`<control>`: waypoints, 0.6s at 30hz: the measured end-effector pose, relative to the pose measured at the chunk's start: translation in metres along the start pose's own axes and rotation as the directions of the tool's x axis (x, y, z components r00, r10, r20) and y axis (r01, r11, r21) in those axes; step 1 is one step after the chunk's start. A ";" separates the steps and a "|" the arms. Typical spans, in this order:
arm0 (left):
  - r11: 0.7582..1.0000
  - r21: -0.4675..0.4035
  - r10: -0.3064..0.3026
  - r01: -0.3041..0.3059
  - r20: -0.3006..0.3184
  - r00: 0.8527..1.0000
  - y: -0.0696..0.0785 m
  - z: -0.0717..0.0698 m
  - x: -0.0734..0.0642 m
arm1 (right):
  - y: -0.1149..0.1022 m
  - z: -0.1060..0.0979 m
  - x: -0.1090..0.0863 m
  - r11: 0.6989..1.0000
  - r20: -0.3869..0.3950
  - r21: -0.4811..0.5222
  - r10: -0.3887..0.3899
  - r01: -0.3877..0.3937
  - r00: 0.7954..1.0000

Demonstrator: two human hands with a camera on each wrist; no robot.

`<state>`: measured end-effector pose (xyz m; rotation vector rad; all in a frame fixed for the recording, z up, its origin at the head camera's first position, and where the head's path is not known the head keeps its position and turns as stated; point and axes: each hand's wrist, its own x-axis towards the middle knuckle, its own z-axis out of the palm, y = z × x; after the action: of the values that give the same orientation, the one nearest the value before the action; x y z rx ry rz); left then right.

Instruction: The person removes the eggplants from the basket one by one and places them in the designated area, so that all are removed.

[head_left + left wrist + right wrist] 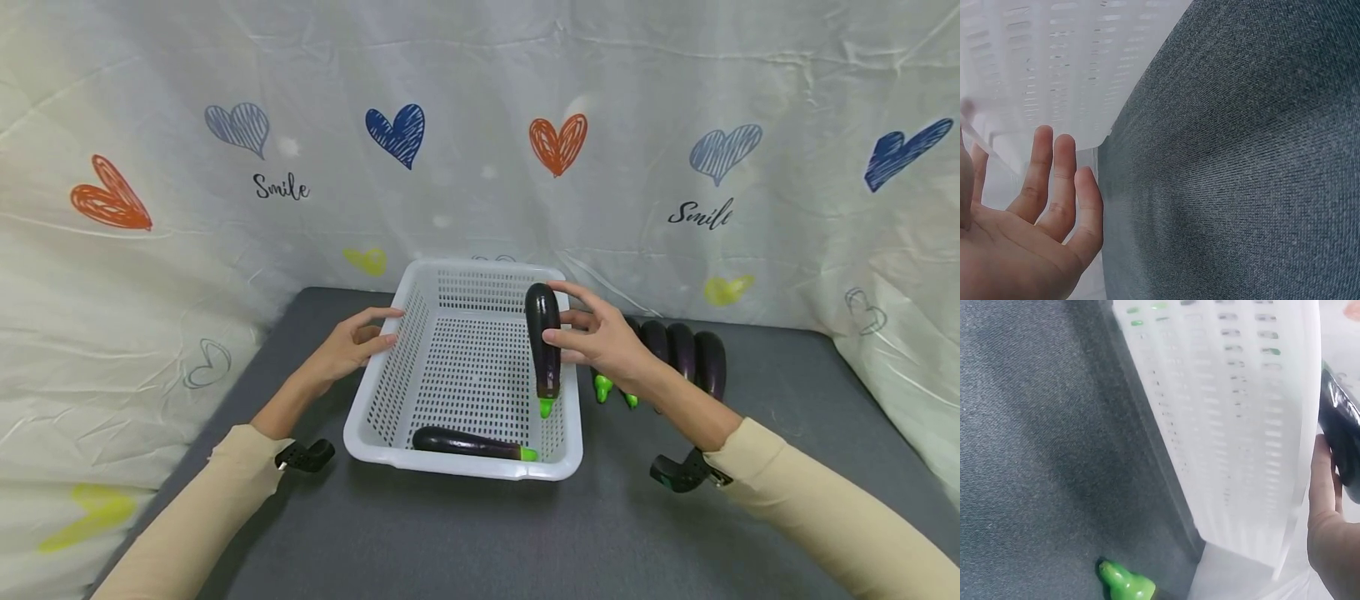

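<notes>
A white perforated plastic basket (465, 468) stands on the grey table. My right hand (603, 337) holds a dark purple eggplant (543, 342) over the basket's right wall, its green stem end toward me; it also shows in the right wrist view (1342, 425). Inside the basket, along the near wall, lies another eggplant (465, 442). At the left rim my left hand (348, 346) touches the basket with thumb and forefinger tips, its other fingers loosely bent outside the wall (1060, 69).
Right of the basket, several eggplants (681, 350) lie side by side, partly hidden by my right forearm. One green stem end (1125, 582) shows in the right wrist view. Behind the table (480, 542) hangs a white curtain (480, 200) printed with hearts.
</notes>
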<state>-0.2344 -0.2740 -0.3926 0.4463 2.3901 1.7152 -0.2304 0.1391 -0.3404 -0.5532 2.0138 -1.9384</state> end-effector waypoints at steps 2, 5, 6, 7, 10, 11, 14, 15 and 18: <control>1.000 -0.002 0.001 -0.001 0.000 1.000 0.000 0.000 0.000 | 0.000 -0.002 -0.002 1.000 -0.010 -0.016 0.001 -0.001 1.000; 1.000 -0.007 -0.001 0.001 -0.003 1.000 -0.001 0.000 0.000 | 0.002 -0.005 -0.004 0.999 -0.025 -0.043 -0.002 0.001 1.000; 1.000 -0.007 -0.001 0.001 -0.003 1.000 -0.001 0.000 0.000 | 0.002 -0.006 -0.004 0.999 -0.031 -0.054 -0.005 0.003 1.000; 1.000 -0.007 0.000 0.000 -0.004 1.000 -0.002 0.000 0.000 | 0.003 -0.006 -0.005 0.998 -0.033 -0.058 -0.009 0.007 0.999; 1.000 -0.004 0.001 -0.001 -0.003 1.000 -0.002 0.000 0.000 | 0.005 -0.008 -0.007 0.997 -0.043 -0.068 -0.022 0.019 0.999; 1.000 -0.001 0.001 -0.001 -0.002 1.000 -0.003 0.000 0.000 | 0.005 -0.009 -0.008 0.997 -0.048 -0.071 -0.026 0.023 0.999; 1.000 0.001 -0.001 0.001 -0.002 1.000 -0.003 0.000 0.001 | 0.005 -0.011 -0.009 0.998 -0.057 -0.060 -0.036 0.032 0.998; 1.000 0.001 -0.004 0.004 -0.003 1.000 -0.003 0.000 0.001 | 0.004 -0.011 -0.010 0.998 -0.059 -0.054 -0.040 0.037 0.997; 1.000 0.004 -0.005 0.005 -0.005 1.000 -0.003 0.000 0.001 | 0.002 -0.014 -0.011 0.998 -0.056 -0.025 -0.057 0.055 0.997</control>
<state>-0.2356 -0.2747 -0.3953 0.4362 2.3962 1.7124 -0.2270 0.1564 -0.3427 -0.5720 2.0789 -1.9870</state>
